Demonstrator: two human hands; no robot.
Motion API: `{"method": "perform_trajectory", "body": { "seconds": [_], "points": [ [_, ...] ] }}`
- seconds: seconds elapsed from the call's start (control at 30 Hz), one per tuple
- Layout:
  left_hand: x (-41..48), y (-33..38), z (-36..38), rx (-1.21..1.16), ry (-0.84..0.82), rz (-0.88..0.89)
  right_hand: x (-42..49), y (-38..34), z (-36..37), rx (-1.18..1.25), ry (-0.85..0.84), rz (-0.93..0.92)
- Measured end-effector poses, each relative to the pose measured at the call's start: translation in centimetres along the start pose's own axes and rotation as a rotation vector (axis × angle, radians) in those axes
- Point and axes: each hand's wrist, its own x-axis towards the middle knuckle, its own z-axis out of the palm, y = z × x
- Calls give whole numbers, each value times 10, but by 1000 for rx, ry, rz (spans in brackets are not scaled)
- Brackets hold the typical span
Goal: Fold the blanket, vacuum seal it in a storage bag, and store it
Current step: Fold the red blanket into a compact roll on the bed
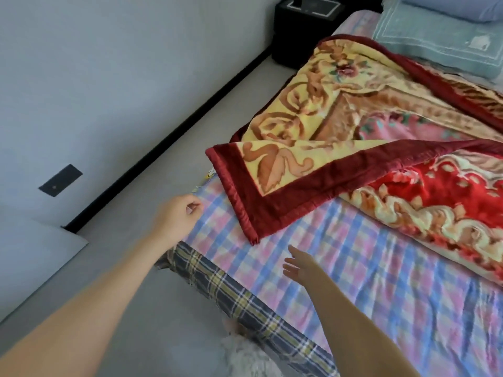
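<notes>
A person's left hand [178, 214] reaches to the near corner of a bed, fingers curled in against the thumb right at the edge of a pink-and-blue checked sheet [367, 295]. Whether it pinches the cloth or holds nothing cannot be told. The right hand [298, 268] hangs over the sheet with fingers straight and spread, released and gripping nothing, just short of the blanket's nearest corner and apart from it.

The blanket [353, 126], a thick floral one in red, yellow and pink with a dark maroon satin border, lies on top of the bed, across its middle and right. It is partly doubled over: one corner is turned back so its yellow face shows, and that flap rests on the red-patterned part. The bordered corner points toward the person.

At the head of the bed, a pale teal pillow [435, 39] lies beside the blanket's far edge, with a blue cushion [462, 6] behind it. A black box-shaped cabinet [299, 31] stands on the grey floor [168, 148] against the wall [109, 63]; what it holds is hidden. The mattress side [245, 300] wears a dark plaid cover. Something white and fluffy [245, 355] sits at the bottom edge, too blurred to identify.
</notes>
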Motion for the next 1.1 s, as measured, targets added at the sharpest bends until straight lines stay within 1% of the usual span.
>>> {"method": "perform_trajectory", "body": {
  "seconds": [0.1, 0.2, 0.23, 0.33, 0.4, 0.47, 0.53, 0.6, 0.67, 0.77, 0.87, 0.93, 1.0, 1.1],
  "points": [
    [65, -25, 1, 30, -87, 65, 38, -6, 45, 47, 31, 66],
    [129, -48, 0, 59, -190, 86, 74, -11, 93, -5, 52, 161],
    [151, -53, -2, 69, -226, 96, 82, -14, 108, -6, 85, 171],
    [213, -63, -6, 67, -256, 143, 93, -30, 147, 107, 297, 128],
    [248, -67, -6, 64, -291, 183, 90, -46, 163, 145, 477, 56],
    [280, -69, -6, 66, -343, 228, 78, -76, 176, 42, 621, -85],
    [314, -69, -9, 58, -376, 286, 63, -116, 191, -65, 713, -209],
    [348, -66, -18, 21, -422, 345, 47, -159, 209, -114, 785, -313],
    [378, -61, -28, -42, -491, 402, 29, -200, 232, -92, 834, -408],
    [416, -48, -50, -172, -612, 491, -1, -250, 279, 12, 910, -560],
    [443, -28, -76, -197, -716, 641, -37, -291, 326, 59, 1029, -650],
    [453, -11, -95, -218, -738, 763, -59, -313, 352, 74, 1069, -673],
    [461, 9, -109, -274, -739, 868, -69, -334, 373, 91, 1071, -702],
    [473, 41, -115, -316, -733, 957, -77, -366, 397, 100, 1042, -749]
  ]
}}
